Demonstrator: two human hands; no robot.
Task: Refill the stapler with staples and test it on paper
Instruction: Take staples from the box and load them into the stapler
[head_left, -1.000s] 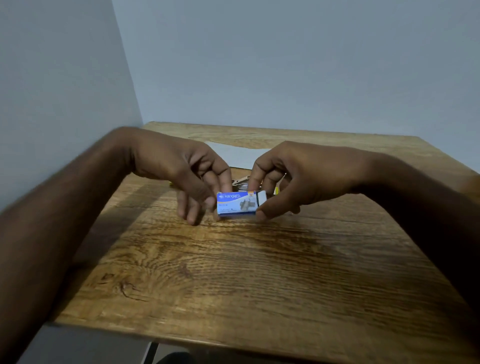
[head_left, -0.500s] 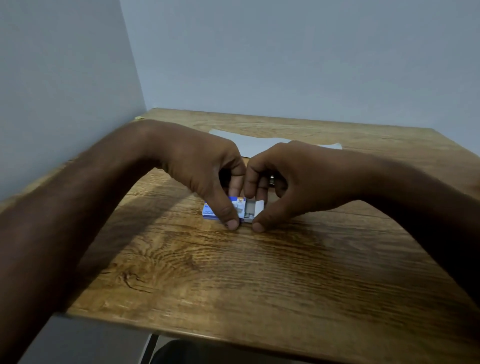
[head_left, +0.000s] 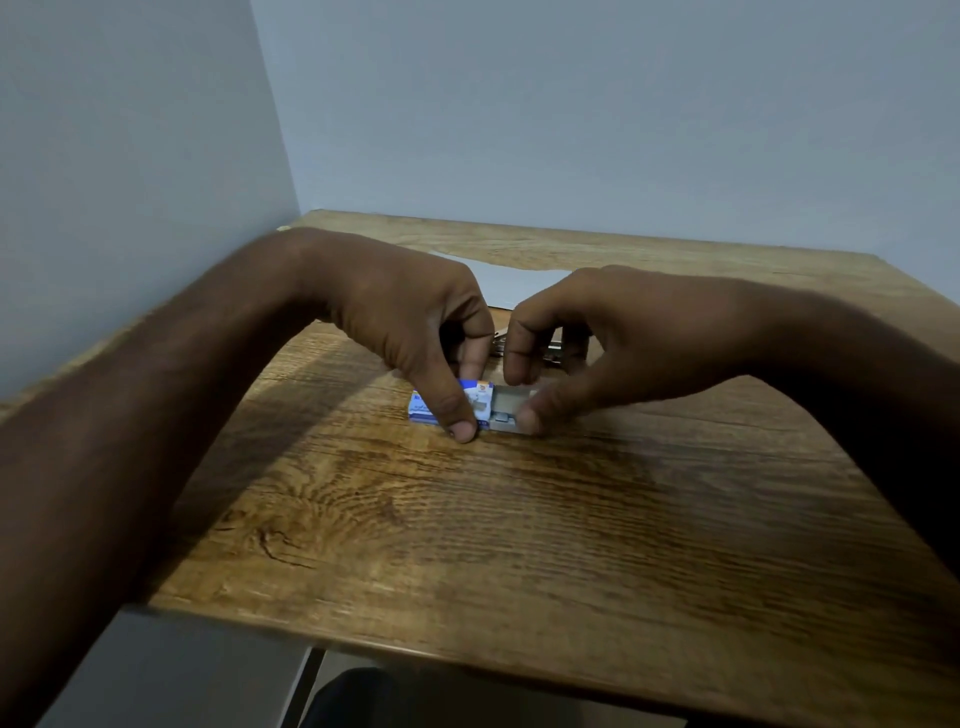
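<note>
Wooden table (head_left: 467, 545), paper (head_left: 511, 285) at far middle. Left hand (head_left: 410, 317) pinching blue staple box (head_left: 423, 410) mid-table; right hand (head_left: 597, 332) pinching its grey tray (head_left: 506, 410), partly out rightward. Stapler (head_left: 555, 352) just behind. Step: opening box. Next, probably: fingertip lift of one strip.

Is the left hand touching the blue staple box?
Touching. The head view shows the left hand pinching the staple box between thumb and forefinger, with no gap.
</note>
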